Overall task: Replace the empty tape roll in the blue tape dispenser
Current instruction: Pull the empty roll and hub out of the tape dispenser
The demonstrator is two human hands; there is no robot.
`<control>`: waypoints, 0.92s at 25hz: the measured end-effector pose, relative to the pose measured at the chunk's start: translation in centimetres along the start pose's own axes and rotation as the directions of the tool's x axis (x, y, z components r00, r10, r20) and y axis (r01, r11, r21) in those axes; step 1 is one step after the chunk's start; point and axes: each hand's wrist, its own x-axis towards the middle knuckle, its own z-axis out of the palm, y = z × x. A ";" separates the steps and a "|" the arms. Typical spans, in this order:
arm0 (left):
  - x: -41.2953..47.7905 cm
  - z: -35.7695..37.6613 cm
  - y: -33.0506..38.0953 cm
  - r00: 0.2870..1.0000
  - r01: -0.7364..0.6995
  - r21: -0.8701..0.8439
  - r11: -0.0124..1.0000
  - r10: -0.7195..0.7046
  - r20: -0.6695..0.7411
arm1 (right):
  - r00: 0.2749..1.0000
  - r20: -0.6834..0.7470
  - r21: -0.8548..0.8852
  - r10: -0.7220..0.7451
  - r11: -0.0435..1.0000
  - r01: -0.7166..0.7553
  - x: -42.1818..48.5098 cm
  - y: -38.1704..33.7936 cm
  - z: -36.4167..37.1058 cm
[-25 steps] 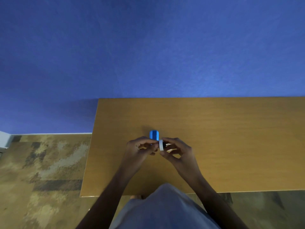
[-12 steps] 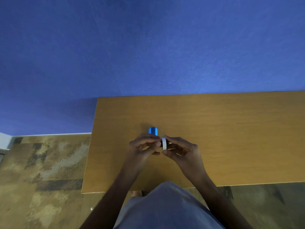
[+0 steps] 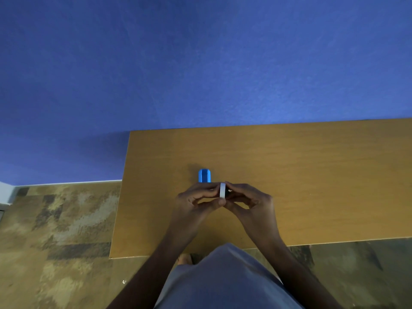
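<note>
A small white tape roll (image 3: 222, 190) stands on edge between my two hands, just above the wooden table (image 3: 312, 175). My left hand (image 3: 197, 200) pinches its left side with thumb and fingertips. My right hand (image 3: 247, 200) pinches its right side; a small dark part shows beside the roll there. The blue tape dispenser (image 3: 204, 175) stands on the table just behind my left fingers, apart from both hands. Its lower part is hidden by my fingers.
The table's left edge (image 3: 120, 197) and near edge (image 3: 334, 243) border patterned carpet (image 3: 55, 230). A blue wall (image 3: 200, 63) rises behind the table. My light grey clothing (image 3: 223, 279) fills the bottom centre.
Both hands have closed in tighter on the white roll, which now sits squarely between the fingertips. The view has tilted down slightly; the dispenser has stayed put.
</note>
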 end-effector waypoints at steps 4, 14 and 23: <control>-0.5 0.6 0.4 1.000 0.023 -0.001 1.000 -0.023 0.004 | 0.999 -0.014 -0.005 -0.044 0.999 0.044 0.0 -0.4 -0.4; -1.6 1.4 0.0 1.000 0.003 0.019 1.000 -0.003 0.025 | 0.995 0.055 -0.002 -0.079 0.997 0.079 0.1 0.7 -2.9; 0.0 2.7 -1.6 0.974 0.219 -0.173 0.960 -0.226 -0.018 | 0.999 0.005 0.039 0.047 0.998 -0.047 0.3 1.9 -4.5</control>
